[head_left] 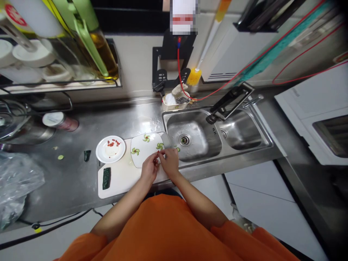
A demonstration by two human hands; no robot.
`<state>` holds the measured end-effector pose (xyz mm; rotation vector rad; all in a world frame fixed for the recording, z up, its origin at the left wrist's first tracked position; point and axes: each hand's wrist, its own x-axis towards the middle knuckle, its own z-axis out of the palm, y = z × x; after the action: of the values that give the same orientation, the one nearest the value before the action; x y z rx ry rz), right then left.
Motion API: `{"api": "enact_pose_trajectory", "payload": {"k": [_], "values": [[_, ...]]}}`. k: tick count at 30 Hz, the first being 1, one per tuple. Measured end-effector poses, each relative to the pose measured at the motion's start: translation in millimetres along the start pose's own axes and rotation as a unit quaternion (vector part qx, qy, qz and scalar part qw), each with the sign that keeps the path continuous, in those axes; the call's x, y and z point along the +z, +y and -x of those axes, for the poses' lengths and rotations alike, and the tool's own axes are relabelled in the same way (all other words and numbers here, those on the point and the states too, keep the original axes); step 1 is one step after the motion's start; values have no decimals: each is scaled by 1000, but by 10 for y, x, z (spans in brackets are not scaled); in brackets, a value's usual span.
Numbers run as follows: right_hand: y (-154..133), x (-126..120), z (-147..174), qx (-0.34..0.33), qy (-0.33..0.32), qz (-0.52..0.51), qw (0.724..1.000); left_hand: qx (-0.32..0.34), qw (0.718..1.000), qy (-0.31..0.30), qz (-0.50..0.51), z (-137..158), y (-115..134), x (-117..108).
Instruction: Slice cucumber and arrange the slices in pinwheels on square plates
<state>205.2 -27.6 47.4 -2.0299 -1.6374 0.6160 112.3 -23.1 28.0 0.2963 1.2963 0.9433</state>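
Observation:
My left hand (149, 168) and my right hand (170, 162) meet over the lower right corner of a white square plate (144, 157). Their fingertips are pinched together around a tiny red piece (158, 152), mostly covered by the fingers. Fanned green cucumber slices (146, 137) form three small clusters on the plate, one right beside my fingers. A round white plate (100, 154) to the left carries several similar red bits (111, 144). The square plate rests partly on a white cutting board (121, 185), where a dark green cucumber piece (106, 177) lies.
A double steel sink (187, 123) with a black faucet (217, 108) is to the right. Leftward on the counter lie a cucumber end (87, 155), a lidded canister (60, 121) and a plastic bag (19, 185). Bottles (95, 47) stand on a rack above.

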Motion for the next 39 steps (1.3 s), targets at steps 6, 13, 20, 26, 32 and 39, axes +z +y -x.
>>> {"api": "enact_pose_trajectory", "payload": {"k": [6,13,20,26,32,39], "values": [[111,60,-87,-20,28,29,999,6,1000,26,-12,-34,49,1],[390,239,-256,-78,59,100,990,96,979,66,-165,-222,196,-124],[454,314,-346,-108,53,123,985,277,870,48,-406,-504,166,-187],[471,334,-382,-103,36,129,986,394,797,-13,-457,-617,100,-118],[507,346,-395,-96,27,127,987,419,760,-43,-496,-722,59,-90],[509,345,-401,-91,17,129,987,423,745,-57,-513,-778,31,-96]]}}
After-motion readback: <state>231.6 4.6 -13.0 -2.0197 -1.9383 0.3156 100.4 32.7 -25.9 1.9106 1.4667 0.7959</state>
